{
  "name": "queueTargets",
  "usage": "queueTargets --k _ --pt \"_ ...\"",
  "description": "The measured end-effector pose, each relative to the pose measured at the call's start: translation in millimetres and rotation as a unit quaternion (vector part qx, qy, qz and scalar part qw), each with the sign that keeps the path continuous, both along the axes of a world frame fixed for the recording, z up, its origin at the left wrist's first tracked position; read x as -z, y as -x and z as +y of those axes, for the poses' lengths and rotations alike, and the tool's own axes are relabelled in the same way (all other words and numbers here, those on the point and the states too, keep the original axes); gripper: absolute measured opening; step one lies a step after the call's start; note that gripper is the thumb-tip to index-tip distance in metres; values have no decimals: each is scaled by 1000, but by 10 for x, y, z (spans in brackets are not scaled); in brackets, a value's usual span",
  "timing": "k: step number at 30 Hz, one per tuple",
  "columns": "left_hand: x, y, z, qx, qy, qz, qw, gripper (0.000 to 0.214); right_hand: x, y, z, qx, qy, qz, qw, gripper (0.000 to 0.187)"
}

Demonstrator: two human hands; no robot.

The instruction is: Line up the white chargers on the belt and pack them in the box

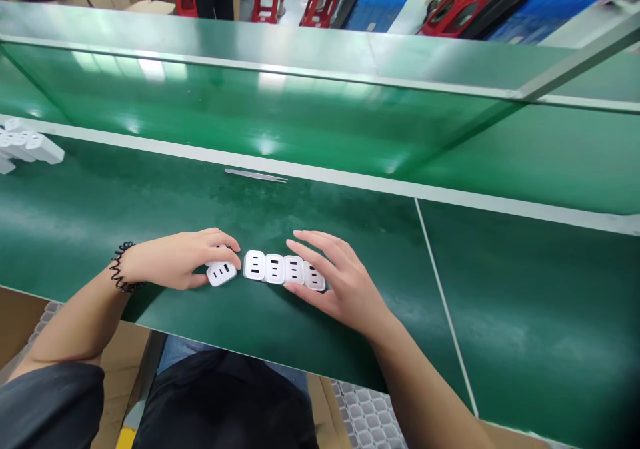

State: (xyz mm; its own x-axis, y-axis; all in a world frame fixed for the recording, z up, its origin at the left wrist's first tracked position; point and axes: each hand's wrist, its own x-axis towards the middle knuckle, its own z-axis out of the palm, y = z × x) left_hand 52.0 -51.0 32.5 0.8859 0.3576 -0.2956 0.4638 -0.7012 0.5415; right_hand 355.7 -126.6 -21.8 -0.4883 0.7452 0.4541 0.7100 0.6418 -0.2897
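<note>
- The left hand [183, 262] curls over a single charger [221, 273], ports up, just left of the row, likely to steady it.
- The right hand [340, 282], fingers wide, braces the row of four chargers [283, 269] on the tabletop [150, 202], seemingly keeping it straight.
- Tweezers [256, 175] lie well behind.

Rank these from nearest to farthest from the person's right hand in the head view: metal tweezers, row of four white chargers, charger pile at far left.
1. Row of four white chargers, touching the right hand.
2. Metal tweezers, ahead by the rail.
3. Charger pile, far left edge.
</note>
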Motion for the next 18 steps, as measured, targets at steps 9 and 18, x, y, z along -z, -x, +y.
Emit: queueTargets --k 9,18 --pt "99 -102 -219 -105 -161 21 981 85 -6 19 -9 -13 8 0 1000 53" --pt "37 -115 -239 -86 -127 35 987 78 11 40 -21 -19 27 -11 999 50"
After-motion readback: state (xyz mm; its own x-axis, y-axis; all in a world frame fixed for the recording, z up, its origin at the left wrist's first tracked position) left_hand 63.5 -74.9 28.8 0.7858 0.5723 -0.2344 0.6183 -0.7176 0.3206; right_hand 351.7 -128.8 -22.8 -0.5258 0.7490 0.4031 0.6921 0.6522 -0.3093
